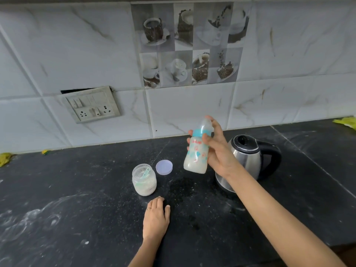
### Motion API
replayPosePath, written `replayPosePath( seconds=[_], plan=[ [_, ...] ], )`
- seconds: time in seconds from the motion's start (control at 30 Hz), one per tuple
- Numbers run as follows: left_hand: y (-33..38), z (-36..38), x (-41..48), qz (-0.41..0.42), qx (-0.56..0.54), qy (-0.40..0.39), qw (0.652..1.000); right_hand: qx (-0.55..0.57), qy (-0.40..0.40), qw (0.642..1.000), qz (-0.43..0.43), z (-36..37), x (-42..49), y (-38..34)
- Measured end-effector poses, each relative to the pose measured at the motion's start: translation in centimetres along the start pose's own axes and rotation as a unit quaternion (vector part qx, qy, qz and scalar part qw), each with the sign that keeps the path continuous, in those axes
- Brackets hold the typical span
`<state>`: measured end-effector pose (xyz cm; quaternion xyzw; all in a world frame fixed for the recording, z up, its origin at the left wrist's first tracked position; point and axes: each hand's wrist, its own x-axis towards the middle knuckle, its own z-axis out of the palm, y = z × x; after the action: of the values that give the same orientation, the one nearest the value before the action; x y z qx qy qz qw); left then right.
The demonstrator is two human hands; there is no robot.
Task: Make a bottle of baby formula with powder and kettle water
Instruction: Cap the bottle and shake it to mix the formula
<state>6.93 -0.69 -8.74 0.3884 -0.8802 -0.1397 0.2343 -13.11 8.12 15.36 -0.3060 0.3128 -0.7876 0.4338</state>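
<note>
My right hand (pixel 216 151) grips a baby bottle (pixel 196 157) in the air above the counter, slightly tilted, with its teal collar and clear cap on. Milky white liquid fills its lower part. My left hand (pixel 156 216) rests flat on the black counter (pixel 77 189), fingers together, holding nothing. Just beyond it stands an open glass jar of white powder (pixel 144 180) with a teal scoop (pixel 144 173) inside. The jar's lilac lid (pixel 164 167) lies flat beside it. A steel kettle (pixel 248 158) with a black handle stands behind my right forearm, lid closed.
A tiled wall rises behind the counter, with a switch and socket panel (pixel 92 105) at the left. Powder smears and a wet patch (pixel 183 187) mark the counter. Yellow scraps lie at the far left (pixel 4 158) and far right (pixel 345 122) edges.
</note>
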Motion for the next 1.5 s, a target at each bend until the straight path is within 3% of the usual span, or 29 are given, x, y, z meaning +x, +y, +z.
replayPosePath(
  seconds=[0.13,0.27,0.4,0.53,0.67,0.8,0.93,1.1,1.23,1.5],
  plan=[
    [0.2,-0.1,0.0,-0.006,-0.006,-0.002,1.0,0.057,0.086,0.993,-0.049,0.1,0.5,-0.6],
    [0.2,-0.3,-0.1,-0.007,-0.01,-0.002,1.0,-0.005,0.002,1.0,-0.007,-0.4,0.3,-0.9],
    [0.3,-0.3,-0.1,-0.009,-0.011,-0.005,1.0,0.077,0.091,0.992,-0.051,-0.6,0.9,-1.7],
    [0.2,-0.4,0.0,-0.009,-0.014,-0.006,1.0,0.007,0.007,1.0,0.007,-1.1,0.3,-1.2],
    [0.3,-0.3,0.0,-0.005,-0.009,-0.006,1.0,0.086,0.102,0.99,-0.043,-0.6,0.8,-0.9],
    [0.3,-0.5,0.0,-0.004,-0.012,-0.004,1.0,0.014,-0.026,0.999,0.024,-0.2,0.4,0.3],
    [0.4,-0.5,0.0,-0.01,-0.023,-0.007,1.0,0.087,0.098,0.991,-0.029,0.1,1.6,0.5],
    [0.2,-0.5,0.1,-0.009,-0.021,-0.012,1.0,0.036,0.008,0.999,0.023,-0.1,1.0,1.2],
    [0.2,-0.4,0.1,-0.009,-0.021,-0.012,1.0,0.137,0.154,0.979,0.005,0.1,2.2,0.9],
    [0.1,-0.6,0.1,-0.006,-0.027,-0.017,0.999,0.253,0.237,0.933,0.097,1.6,2.4,1.5]
  ],
)
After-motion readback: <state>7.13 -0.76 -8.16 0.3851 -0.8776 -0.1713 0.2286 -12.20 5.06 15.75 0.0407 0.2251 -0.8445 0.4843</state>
